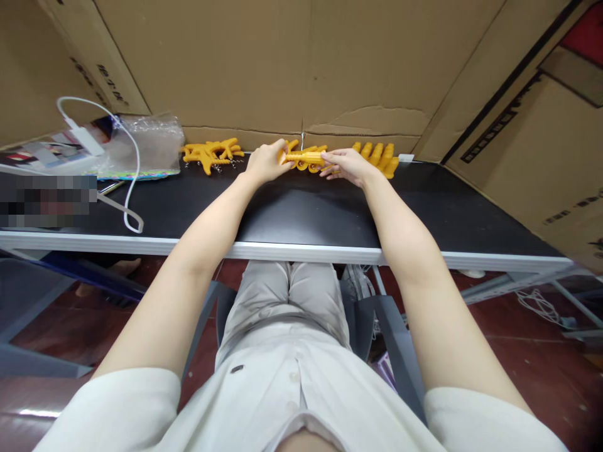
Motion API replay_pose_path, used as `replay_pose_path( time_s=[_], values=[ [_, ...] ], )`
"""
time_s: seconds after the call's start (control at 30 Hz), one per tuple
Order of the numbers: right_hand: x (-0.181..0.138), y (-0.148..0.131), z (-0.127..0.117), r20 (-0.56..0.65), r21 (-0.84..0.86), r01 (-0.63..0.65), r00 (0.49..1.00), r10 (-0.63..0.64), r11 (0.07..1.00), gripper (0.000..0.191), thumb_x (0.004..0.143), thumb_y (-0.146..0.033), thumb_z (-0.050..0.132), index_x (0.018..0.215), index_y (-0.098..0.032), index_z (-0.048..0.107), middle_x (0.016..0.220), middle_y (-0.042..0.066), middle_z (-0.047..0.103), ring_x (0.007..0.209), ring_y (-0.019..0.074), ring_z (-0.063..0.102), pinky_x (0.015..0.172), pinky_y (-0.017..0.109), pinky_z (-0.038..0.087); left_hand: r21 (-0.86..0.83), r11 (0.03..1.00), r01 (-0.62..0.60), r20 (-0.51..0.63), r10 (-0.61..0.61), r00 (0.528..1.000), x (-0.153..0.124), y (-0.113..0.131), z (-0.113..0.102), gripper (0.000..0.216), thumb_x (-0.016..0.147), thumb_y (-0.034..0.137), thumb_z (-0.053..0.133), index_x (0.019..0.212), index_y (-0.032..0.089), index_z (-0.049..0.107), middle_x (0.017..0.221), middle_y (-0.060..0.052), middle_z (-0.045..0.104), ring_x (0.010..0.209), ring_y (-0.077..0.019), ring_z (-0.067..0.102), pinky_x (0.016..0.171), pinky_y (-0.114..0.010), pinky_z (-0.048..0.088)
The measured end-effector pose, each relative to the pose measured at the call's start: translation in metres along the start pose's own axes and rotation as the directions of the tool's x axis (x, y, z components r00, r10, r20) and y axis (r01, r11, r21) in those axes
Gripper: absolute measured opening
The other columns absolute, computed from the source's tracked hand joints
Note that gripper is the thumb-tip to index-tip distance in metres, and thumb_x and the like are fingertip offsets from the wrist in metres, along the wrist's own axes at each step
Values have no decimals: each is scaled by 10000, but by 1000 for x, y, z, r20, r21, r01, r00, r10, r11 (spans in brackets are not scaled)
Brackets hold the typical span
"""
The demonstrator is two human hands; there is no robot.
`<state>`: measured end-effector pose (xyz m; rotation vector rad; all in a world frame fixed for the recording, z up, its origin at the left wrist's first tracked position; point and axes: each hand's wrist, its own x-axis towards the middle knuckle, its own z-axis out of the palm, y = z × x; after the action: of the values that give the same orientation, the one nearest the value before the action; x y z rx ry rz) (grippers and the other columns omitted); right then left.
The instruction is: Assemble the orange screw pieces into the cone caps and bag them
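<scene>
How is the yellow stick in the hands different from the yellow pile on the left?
The stick is one straight piece; the pile is several pieces pointing different ways. The stick is held between the left hand and right hand; the pile lies on the black table, with no hand on it. Both are yellow.

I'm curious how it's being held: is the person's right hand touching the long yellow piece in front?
Touching. The head view shows the right hand with its fingertips against the right-hand end of the yellow piece.
</scene>
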<state>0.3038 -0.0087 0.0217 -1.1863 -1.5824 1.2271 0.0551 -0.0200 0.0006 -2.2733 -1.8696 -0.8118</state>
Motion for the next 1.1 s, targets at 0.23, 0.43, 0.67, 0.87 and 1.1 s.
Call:
replay_pose_path(
  time_s=[0.23, 0.43, 0.67, 0.87, 1.1],
  values=[
    [-9, -11, 2, 8, 39, -108, 994, 107, 993, 381, 1216, -416, 516, 1018, -139, 686, 828, 1, 749, 612, 124, 761, 579, 214, 569, 87, 996, 31, 31, -33, 999, -7, 10, -9, 444, 1046, 406, 713, 1432, 186, 707, 1298, -134, 832, 1252, -377, 772, 982, -404, 559],
    [-6, -8, -4, 7, 58, -62, 998, 62, 996, 190, 1127, -357, 717, 1117, -172, 677, 1014, 49, 794, 693, 128, 782, 605, 205, 594, 53, 998, 40, 17, -41, 999, -4, 6, -5, 471, 996, 397, 726, 1429, 212, 717, 1263, -137, 817, 1247, -392, 749, 1000, -426, 541],
    [1, 1, -4, 29, 24, -16, 999, 16, 1000, 155, 997, -129, 825, 1090, -181, 712, 1044, 66, 818, 746, 133, 779, 646, 209, 619, -31, 999, 38, 21, -37, 999, -3, 5, -4, 531, 949, 398, 715, 1460, 252, 698, 1208, -127, 813, 1243, -392, 735, 1038, -443, 527],
    [-5, -4, -1, -4, -5, -12, 1000, 12, 1000, 205, 1000, -325, 888, 982, -184, 741, 904, 58, 802, 699, 137, 766, 709, 244, 643, -37, 999, 2, 8, -1, 1000, -1, 1, -1, 561, 936, 412, 700, 1481, 277, 690, 1189, -117, 824, 1227, -388, 734, 1039, -448, 541],
    [-1, -1, -1, -8, -3, -5, 1000, 5, 1000, 328, 962, -456, 925, 979, -187, 738, 831, 35, 768, 680, 141, 765, 733, 263, 659, -21, 1000, 13, 17, -13, 1000, -2, 3, -3, 549, 941, 419, 701, 1472, 278, 693, 1196, -126, 825, 1227, -407, 734, 1048, -470, 556]
  ],
)
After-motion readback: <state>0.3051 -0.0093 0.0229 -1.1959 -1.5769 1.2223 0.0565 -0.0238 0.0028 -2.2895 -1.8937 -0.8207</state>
